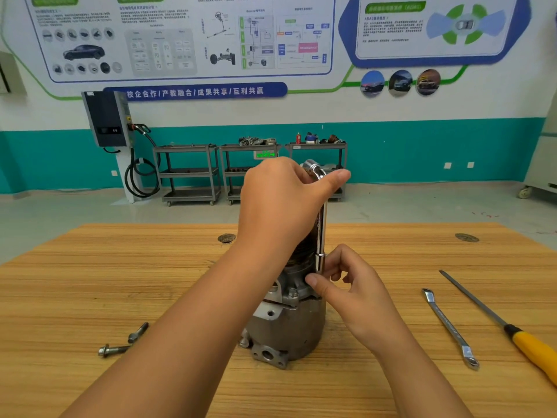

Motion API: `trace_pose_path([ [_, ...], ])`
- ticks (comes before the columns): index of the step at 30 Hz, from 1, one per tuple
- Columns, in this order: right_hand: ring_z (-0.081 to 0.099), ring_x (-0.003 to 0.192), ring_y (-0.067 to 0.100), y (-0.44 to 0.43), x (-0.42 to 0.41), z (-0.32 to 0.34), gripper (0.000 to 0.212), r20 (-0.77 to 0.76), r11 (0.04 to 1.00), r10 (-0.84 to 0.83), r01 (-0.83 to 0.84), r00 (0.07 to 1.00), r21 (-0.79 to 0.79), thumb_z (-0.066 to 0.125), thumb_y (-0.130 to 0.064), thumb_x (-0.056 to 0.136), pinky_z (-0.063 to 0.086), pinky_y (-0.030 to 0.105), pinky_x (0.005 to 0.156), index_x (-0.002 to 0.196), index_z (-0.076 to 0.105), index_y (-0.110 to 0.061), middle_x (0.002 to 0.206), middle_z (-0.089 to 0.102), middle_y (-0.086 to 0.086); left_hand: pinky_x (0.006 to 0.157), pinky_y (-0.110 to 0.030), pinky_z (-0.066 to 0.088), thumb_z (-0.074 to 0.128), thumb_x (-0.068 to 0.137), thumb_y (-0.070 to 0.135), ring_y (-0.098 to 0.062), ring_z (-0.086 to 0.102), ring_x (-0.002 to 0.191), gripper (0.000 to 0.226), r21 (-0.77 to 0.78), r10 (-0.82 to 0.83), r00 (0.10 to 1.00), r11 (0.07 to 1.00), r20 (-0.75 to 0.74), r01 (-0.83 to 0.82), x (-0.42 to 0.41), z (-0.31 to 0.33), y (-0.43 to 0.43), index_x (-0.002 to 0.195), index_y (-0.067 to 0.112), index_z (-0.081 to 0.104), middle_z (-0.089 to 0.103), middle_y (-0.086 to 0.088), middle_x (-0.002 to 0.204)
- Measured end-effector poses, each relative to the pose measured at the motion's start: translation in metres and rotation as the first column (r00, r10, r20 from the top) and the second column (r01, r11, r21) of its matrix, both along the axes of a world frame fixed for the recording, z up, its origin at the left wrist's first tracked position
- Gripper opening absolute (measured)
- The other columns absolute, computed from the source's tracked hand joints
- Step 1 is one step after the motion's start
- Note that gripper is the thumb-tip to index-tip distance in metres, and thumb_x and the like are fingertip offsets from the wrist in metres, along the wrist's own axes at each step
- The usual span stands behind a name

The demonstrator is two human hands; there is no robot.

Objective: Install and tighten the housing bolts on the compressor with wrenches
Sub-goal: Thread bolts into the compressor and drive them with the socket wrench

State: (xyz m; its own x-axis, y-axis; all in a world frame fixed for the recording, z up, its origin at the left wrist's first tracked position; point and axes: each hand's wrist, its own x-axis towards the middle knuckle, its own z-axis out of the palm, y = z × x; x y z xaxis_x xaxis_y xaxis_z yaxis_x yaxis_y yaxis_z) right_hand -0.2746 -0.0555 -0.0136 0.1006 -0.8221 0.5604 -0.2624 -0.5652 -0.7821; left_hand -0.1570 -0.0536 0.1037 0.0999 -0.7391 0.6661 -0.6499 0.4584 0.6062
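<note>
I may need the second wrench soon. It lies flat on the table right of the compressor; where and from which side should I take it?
Probably pinch the spare wrench at mid-shank, from above and its left: it lies flat on the table, the shank is slim and straight, and the screwdriver lies close along its right.

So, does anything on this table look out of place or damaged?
Nothing looks damaged or spilled. Two bolts lie loose on the table, left of the compressor, not yet installed. The left hand and right hand hold the long wrench upright over it.
</note>
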Motion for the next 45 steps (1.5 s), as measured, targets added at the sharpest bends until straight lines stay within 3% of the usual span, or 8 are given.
trace_pose_path([
  [7,0.047,0.066,-0.005,0.003,0.004,0.002,0.023,0.041,1.0,0.006,-0.006,0.999,0.011,0.07,-0.01,0.079,0.037,0.007,0.064,0.074,0.052,-0.022,0.067,0.053,-0.02,0.044,-0.029,0.027,0.045,0.097,0.039,-0.015,0.037,0.047,0.05,0.03,0.039,0.97,0.998,0.241,-0.048,-0.005,0.004,-0.005,0.055,0.012,0.042,0.042,-0.002,0.05],
  [14,0.053,0.084,-0.003,0.003,0.005,0.0,0.014,0.032,0.999,-0.035,0.034,0.999,0.023,0.067,-0.02,0.083,0.034,0.003,0.072,0.085,0.068,-0.033,0.083,0.063,-0.012,0.048,-0.026,0.023,0.037,0.1,0.043,-0.01,0.037,0.052,0.043,0.005,-0.044,0.962,0.999,0.27,0.044,-0.002,0.001,-0.006,0.064,0.02,0.04,0.04,0.004,0.058],
  [17,0.059,0.081,-0.002,0.003,0.006,0.002,0.017,0.17,1.0,0.006,-0.006,0.985,-0.001,0.066,-0.017,0.084,0.04,0.005,0.07,0.083,0.07,-0.033,0.081,0.069,-0.013,0.072,-0.033,0.045,0.02,0.092,0.065,-0.016,0.058,0.085,0.054,0.119,-0.142,0.954,0.986,0.265,0.113,0.004,-0.007,0.0,0.104,0.028,0.057,0.062,0.005,0.084],
  [19,0.06,0.073,-0.002,0.002,0.003,0.005,0.012,0.33,1.0,0.024,-0.026,0.944,0.003,0.06,-0.03,0.082,0.044,0.009,0.065,0.086,0.072,-0.03,0.076,0.069,-0.01,0.095,-0.045,0.045,0.012,0.079,0.077,-0.023,0.052,0.118,0.08,0.195,-0.094,0.928,0.98,0.362,0.023,0.015,-0.011,0.0,0.14,0.034,0.039,0.061,0.0,0.122],
  [24,0.064,0.077,0.001,-0.005,-0.011,0.006,0.02,0.438,0.996,-0.075,0.087,0.896,-0.007,0.053,-0.033,0.085,0.047,0.009,0.066,0.101,0.066,-0.033,0.077,0.07,-0.008,0.099,-0.044,0.041,0.045,0.074,0.082,-0.032,0.034,0.133,0.097,0.35,0.04,0.822,0.892,0.568,-0.286,0.024,-0.019,-0.009,0.148,0.025,0.024,0.04,-0.01,0.144],
  [35,0.065,0.094,0.002,-0.017,-0.003,-0.007,0.016,0.366,0.982,-0.187,0.174,0.912,0.067,0.047,-0.016,0.097,0.045,0.022,0.083,0.094,0.052,-0.032,0.089,0.07,-0.006,0.101,-0.046,0.044,0.055,0.065,0.083,-0.031,0.036,0.133,0.105,0.431,0.004,0.904,0.878,0.428,-0.208,0.03,-0.025,-0.023,0.15,0.033,0.019,0.034,-0.009,0.147],
  [40,0.064,0.099,0.011,-0.022,0.002,-0.016,0.018,0.386,0.973,-0.221,0.175,0.896,0.15,0.04,-0.02,0.1,0.048,0.043,0.097,0.094,0.049,-0.035,0.088,0.07,-0.012,0.116,-0.05,0.015,0.049,0.04,0.097,-0.015,0.005,0.148,0.121,0.16,0.052,0.997,0.986,-0.05,-0.043,0.027,-0.083,0.023,0.139,0.064,-0.013,-0.001,0.015,0.161],
  [45,0.068,0.09,0.006,-0.023,0.003,-0.017,0.023,0.424,0.975,-0.209,0.151,0.881,0.166,0.038,-0.018,0.101,0.054,0.034,0.09,0.091,0.05,-0.036,0.085,0.07,-0.012,0.114,-0.036,0.026,0.085,0.048,0.056,-0.016,0.027,0.143,0.136,0.338,0.073,0.945,0.94,-0.32,0.042,0.035,-0.142,0.037,0.12,0.072,-0.03,0.022,0.007,0.159],
])
